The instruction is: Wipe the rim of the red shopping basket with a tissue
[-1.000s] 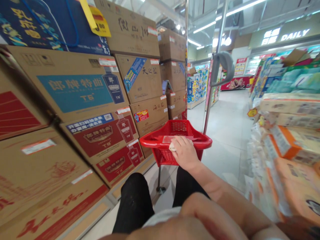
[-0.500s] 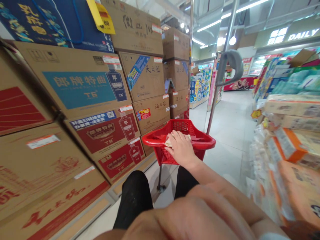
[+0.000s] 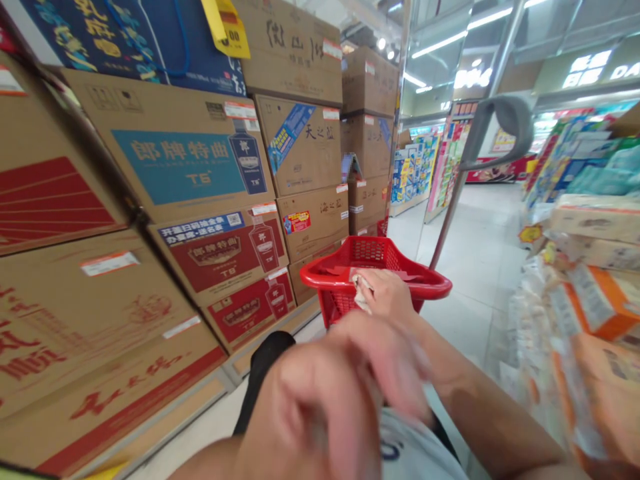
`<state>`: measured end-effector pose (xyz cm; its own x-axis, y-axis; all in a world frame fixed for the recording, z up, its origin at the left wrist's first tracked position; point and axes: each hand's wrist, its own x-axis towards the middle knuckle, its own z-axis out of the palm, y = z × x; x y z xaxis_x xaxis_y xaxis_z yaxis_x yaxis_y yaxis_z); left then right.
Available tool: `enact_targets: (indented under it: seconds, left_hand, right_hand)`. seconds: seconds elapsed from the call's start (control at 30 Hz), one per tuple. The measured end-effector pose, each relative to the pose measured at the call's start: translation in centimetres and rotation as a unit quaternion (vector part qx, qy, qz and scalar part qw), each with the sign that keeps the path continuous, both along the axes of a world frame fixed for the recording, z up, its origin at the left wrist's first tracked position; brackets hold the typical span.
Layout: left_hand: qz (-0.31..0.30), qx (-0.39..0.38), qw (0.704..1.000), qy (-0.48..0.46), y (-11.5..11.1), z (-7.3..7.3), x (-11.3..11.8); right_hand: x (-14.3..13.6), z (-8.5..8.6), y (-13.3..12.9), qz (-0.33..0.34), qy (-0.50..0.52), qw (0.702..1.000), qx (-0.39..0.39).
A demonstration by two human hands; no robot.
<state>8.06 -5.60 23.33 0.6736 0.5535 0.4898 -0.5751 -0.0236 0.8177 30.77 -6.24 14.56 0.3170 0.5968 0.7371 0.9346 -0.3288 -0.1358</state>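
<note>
A red shopping cart (image 3: 320, 276) stands in front of me with its handle bar toward my body. Across the middle of that bar, my right hand (image 3: 393, 293) is closed on a crumpled off-white cloth (image 3: 363, 293) and presses it against the red plastic. Close to the camera, my left hand (image 3: 340, 393) hangs in the air below the cart handle, large and blurred. Its fingers are loosely bent and spread apart, and nothing shows between them. Part of the right wrist and of the cart's basket is hidden behind it.
Stacked cardboard cartons (image 3: 165, 167) line the left side, with a blue gift bag (image 3: 150, 40) on top. A metal pole with a grey loop (image 3: 500, 133) rises beyond the cart. On the right stand piled packs (image 3: 595, 220); tiled floor (image 3: 487, 220) runs between.
My left hand has turned and risen into the middle of the view, its fingers now showing. The right hand with the cloth has tilted over the handle's near side. The view has shifted left.
</note>
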Motion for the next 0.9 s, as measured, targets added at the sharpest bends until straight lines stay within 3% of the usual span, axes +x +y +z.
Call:
enact_targets:
  seconds: [0.07,0.1,0.2,0.3,0.7,0.8,0.9]
  left_hand:
    - [-0.116,-0.168,0.979,-0.012,0.8,0.4,2.2]
    - [-0.144,-0.230,0.962,-0.019,1.4,0.2,3.2]
    - [-0.149,-0.334,0.931,-0.016,3.2,-1.3,5.9]
    - [-0.121,-0.375,0.919,0.001,4.5,-2.8,7.1]
    - [-0.068,-0.347,0.935,-0.001,5.5,-3.9,7.4]
    - [-0.008,-0.307,0.951,0.014,8.9,-6.0,5.0]
    - [0.173,-0.182,0.963,0.095,13.8,-9.8,0.5]
  right_hand:
    - [-0.2,-0.3,0.0,-0.001,-0.005,1.000,0.006]
    - [-0.2,-0.5,0.1,-0.003,-0.006,1.000,0.009]
    - [-0.1,-0.7,0.2,-0.005,-0.012,1.000,0.018]
    - [0.2,-0.6,0.3,0.000,-0.024,1.000,0.013]
    - [-0.2,-0.9,0.4,-0.005,-0.043,0.999,0.012]
    - [-0.6,-0.6,0.2,-0.014,-0.050,0.998,-0.025]
    - [-0.7,-0.5,-0.1,-0.028,-0.068,0.996,-0.048]
